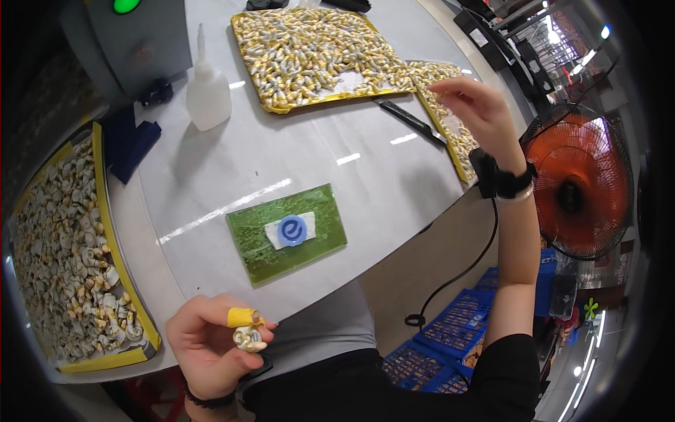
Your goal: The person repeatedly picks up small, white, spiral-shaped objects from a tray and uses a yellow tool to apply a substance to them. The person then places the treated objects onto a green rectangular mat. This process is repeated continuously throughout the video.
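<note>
My left hand (206, 344) is closed at the lower left, pinching a small white-and-gold ornament piece (248, 339) between thumb and index finger. Yellow tape wraps that finger. Raised at the right, my right hand (474, 112) hovers by the smaller tray (460, 172) of similar little pieces; its fingers are loosely bent and apart, with nothing visible in them. On the table in front of me lies a green slab (256, 260), bearing a white patch (309, 225) and a round blue piece with a dark curl (292, 230).
A large yellow-edged tray (281, 109) of pieces lies at the back. Another tray (112, 225) stands at the left. Between them is a squeeze bottle (209, 98) with a thin nozzle. A black cutter knife (411, 122) lies near the right tray. Blue crates (450, 323) and an orange fan (580, 183) stand off the table's right edge.
</note>
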The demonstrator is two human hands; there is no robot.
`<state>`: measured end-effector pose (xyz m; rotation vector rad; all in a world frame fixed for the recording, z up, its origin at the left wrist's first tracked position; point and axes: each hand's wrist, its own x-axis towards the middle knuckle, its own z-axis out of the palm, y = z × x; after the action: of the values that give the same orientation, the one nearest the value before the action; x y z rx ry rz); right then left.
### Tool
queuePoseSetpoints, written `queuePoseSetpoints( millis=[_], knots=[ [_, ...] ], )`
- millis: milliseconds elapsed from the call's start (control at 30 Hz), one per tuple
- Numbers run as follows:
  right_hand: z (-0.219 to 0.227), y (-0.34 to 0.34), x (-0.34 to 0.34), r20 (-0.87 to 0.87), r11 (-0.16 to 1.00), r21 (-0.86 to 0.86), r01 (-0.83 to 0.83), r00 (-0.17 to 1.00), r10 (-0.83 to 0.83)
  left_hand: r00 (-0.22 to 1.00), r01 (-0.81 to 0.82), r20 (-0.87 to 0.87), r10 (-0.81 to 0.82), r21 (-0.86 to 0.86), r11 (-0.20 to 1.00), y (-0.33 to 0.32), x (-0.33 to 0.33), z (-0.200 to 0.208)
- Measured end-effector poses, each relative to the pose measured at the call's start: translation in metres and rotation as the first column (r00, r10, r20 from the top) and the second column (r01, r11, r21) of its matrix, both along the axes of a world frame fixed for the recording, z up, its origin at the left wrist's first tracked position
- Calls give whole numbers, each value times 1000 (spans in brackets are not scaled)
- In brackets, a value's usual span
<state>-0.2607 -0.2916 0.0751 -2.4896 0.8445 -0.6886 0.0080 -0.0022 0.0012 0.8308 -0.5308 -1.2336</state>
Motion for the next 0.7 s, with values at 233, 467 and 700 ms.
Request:
queuePoseSetpoints(
  millis=[233, 467, 700],
  knots=[
    [-15, 103, 99, -118, 922, -37, -386, 918, 379, 1000, 22, -7, -22, -18, 1000, 3, 5, -1],
    [-24, 104, 116, -273, 812, -201, -549, 827, 492, 999, 46, -11, -47, -74, 996, 3, 7, -4],
    [-38, 112, 121, -261, 799, -373, -471, 880, 396, 997, 52, -47, -56, -101, 994, 3, 6, -6]
  ],
)
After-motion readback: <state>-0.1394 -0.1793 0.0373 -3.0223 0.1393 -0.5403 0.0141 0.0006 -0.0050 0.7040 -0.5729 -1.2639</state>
